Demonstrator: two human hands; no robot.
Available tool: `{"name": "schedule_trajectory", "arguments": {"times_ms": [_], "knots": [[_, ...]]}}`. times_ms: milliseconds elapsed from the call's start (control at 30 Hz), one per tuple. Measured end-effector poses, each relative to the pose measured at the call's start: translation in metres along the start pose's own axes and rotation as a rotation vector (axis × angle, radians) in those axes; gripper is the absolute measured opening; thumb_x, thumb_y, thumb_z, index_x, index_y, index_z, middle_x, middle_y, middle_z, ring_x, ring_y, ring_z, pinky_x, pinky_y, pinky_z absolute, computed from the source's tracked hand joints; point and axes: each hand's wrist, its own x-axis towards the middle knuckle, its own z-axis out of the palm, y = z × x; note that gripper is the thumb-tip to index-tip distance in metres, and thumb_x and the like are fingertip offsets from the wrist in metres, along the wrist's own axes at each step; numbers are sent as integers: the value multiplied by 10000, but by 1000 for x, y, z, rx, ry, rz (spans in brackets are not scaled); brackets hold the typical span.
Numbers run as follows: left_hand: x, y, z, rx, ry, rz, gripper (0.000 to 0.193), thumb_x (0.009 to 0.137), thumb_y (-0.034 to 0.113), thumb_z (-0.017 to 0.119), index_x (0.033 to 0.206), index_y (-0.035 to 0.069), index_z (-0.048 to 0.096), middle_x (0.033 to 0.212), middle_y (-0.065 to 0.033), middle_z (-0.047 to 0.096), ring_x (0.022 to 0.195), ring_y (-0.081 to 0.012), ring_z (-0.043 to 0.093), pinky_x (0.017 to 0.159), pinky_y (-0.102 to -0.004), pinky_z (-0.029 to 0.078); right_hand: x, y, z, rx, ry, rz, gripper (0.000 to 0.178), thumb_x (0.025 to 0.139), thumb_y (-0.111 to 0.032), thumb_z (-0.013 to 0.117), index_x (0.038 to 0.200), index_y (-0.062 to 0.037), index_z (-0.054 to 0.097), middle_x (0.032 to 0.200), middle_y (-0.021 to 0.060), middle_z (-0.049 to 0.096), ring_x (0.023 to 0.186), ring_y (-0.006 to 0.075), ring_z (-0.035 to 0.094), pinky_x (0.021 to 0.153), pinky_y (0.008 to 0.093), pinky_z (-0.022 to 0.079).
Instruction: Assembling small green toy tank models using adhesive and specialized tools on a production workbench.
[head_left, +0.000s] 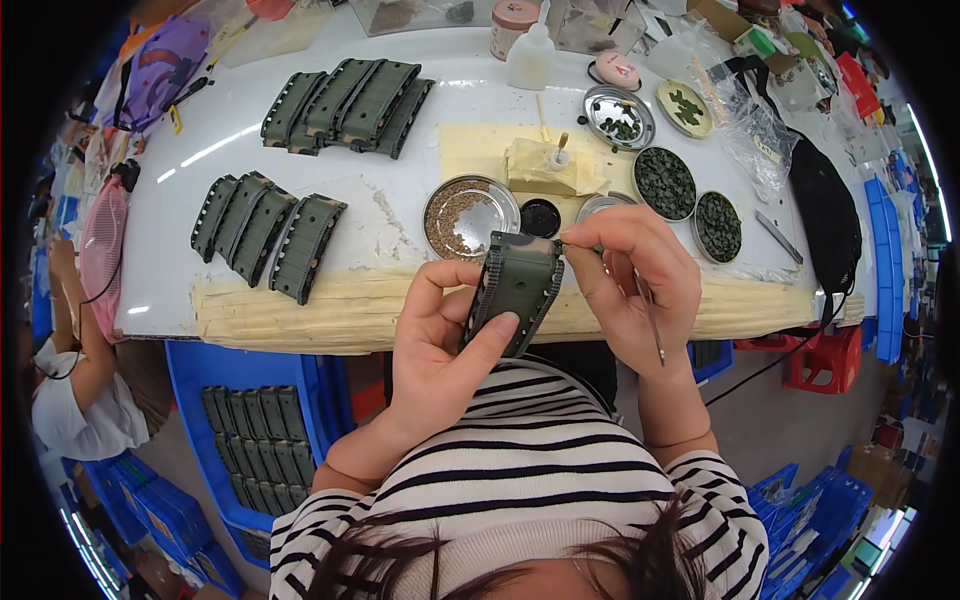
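My left hand [440,345] is closed around a dark green curved plastic part [520,282] with toothed edges and camouflage patches at its upper end. The thumb presses along its lower face. At the part's upper right corner, the thumb and forefinger of my right hand [640,285] pinch together. Whatever small piece lies between those fingertips is too small to make out. A thin metal tool [649,310] is tucked in the same hand, its end pointing down toward the wrist. Just beyond the part stand a round tin of brown grains [458,222] and a small black dish [540,218].
Similar green parts [350,105] lie in groups on the white table's left side. Tins of dark green pieces [664,183], a tweezers-like tool [779,236] and a black bag [822,210] are at right. A blue crate [190,400] of parts stands below left. Another person's arm [88,345] shows far left.
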Motion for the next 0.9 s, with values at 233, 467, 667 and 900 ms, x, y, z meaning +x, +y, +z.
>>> {"name": "schedule_trajectory", "arguments": {"times_ms": [233, 467, 667, 900], "knots": [[-1, 1, 0, 57, -19, 50, 356, 895, -78, 531, 1189, 29, 363, 1152, -142, 605, 1007, -105, 573, 841, -220, 465, -2, 2, 5, -65, 43, -100, 270, 677, 106, 711, 916, -8, 660, 840, 97, 627, 703, 218, 623, 592, 267, 483], [-1, 2, 1, 69, -19, 62, 355, 895, -80, 528, 1190, 27, 361, 1177, -148, 588, 1032, -106, 559, 859, -220, 455, -2, 4, 6, -100, 53, -187, 275, 670, 101, 709, 918, -7, 659, 838, 99, 632, 680, 215, 619, 578, 278, 489], [-1, -1, 0, 74, -22, 88, 354, 891, -85, 530, 1184, 20, 361, 1168, -146, 586, 1039, -109, 557, 869, -226, 453, -1, 8, 5, -125, 11, -230, 258, 695, 95, 692, 931, -4, 657, 847, 106, 630, 653, 211, 614, 537, 280, 479], [-1, -2, 1, 98, -5, 122, 352, 891, -81, 537, 1179, 18, 359, 1173, -150, 583, 1042, -114, 562, 873, -227, 455, -4, 3, 4, -143, -40, -167, 253, 714, 93, 686, 947, -3, 659, 865, 109, 630, 649, 214, 615, 524, 281, 475]]}}
